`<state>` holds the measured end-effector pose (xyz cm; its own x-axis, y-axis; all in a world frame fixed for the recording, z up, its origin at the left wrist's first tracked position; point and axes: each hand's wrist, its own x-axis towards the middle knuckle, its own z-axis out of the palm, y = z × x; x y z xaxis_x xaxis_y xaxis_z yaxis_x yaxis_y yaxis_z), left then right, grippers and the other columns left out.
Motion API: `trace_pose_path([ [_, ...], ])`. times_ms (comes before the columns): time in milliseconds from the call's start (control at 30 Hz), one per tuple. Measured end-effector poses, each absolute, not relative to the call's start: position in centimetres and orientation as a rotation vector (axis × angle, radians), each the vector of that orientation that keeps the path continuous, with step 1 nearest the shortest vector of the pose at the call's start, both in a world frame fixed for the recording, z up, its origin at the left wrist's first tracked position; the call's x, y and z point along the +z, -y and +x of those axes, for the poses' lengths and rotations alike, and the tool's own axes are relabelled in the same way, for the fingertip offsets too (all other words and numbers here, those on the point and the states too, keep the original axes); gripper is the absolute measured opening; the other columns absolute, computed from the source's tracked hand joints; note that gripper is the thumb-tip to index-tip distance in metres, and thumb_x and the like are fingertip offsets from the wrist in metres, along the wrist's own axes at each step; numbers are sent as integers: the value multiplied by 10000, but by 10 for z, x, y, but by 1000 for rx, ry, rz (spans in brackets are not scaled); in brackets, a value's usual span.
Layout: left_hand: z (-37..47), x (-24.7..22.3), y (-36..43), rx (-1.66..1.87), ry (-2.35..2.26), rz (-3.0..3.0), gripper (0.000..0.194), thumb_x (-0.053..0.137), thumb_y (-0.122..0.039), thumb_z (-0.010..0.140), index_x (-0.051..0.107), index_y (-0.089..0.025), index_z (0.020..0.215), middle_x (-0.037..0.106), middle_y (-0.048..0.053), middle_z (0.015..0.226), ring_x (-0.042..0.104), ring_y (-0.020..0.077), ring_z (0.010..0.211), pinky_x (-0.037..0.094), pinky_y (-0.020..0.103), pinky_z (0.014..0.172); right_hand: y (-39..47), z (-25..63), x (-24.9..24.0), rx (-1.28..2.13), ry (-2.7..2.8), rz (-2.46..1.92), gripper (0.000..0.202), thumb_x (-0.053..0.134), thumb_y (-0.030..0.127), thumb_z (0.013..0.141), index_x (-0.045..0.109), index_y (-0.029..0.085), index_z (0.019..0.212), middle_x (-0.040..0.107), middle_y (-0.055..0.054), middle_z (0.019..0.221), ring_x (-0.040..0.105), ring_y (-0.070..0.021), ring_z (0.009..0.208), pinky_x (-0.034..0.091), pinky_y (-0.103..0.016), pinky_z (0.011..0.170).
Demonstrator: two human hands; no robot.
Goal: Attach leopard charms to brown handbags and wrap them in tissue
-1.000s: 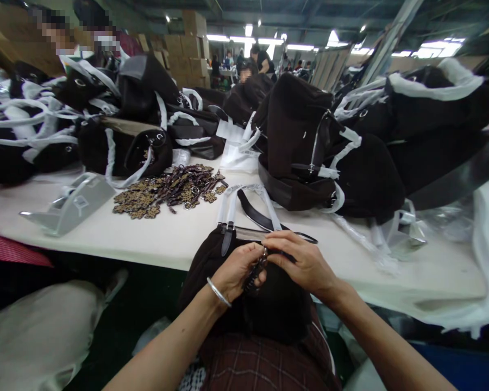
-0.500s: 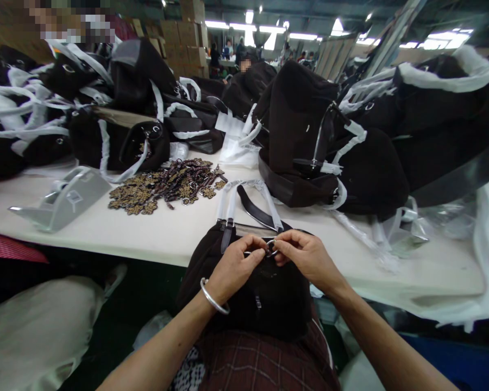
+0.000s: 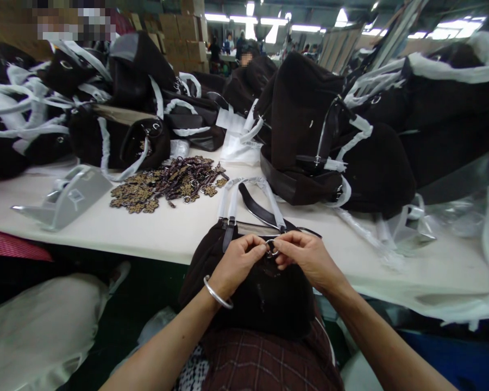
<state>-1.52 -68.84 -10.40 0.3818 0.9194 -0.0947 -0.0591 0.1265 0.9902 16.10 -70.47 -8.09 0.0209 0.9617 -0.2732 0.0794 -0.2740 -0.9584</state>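
Observation:
A black handbag (image 3: 252, 293) rests upright on my lap against the table edge, its wrapped handles leaning onto the tabletop. At its upper front, a silver metal ring (image 3: 272, 248) is pinched between my two hands. My left hand (image 3: 241, 263), with a bangle at the wrist, grips the ring's left side between thumb and forefinger. My right hand (image 3: 303, 255) pinches the ring's right side, its other fingers curled below. Whatever hangs from the ring is too small and dark to make out. A pile of flower-shaped charms (image 3: 167, 184) lies on the table beyond the bag.
Black bags with white-wrapped handles (image 3: 293, 125) are heaped along the back and right of the white table (image 3: 146, 233). A grey tape dispenser (image 3: 67, 198) stands at the left. Another person's pale-clothed leg (image 3: 44, 326) shows at lower left. Clear plastic wrapping lies at the right.
The ring now shows rounder and more fully between my fingertips. Both hands stay at nearly the same spot on the bag, and the view has shifted slightly.

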Motion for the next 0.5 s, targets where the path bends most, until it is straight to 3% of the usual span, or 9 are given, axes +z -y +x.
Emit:
trace_pose_path([
  [500, -15, -98, 686, 752, -870, 986, 206, 669, -323, 751, 578, -149, 689, 553, -4, 677, 496, 99, 624, 384, 214, 612, 703, 162, -78, 1411, 1278, -1455, 266, 731, 400, 742, 663, 144, 769, 623, 6, 585, 561, -95, 481, 468, -213, 467],
])
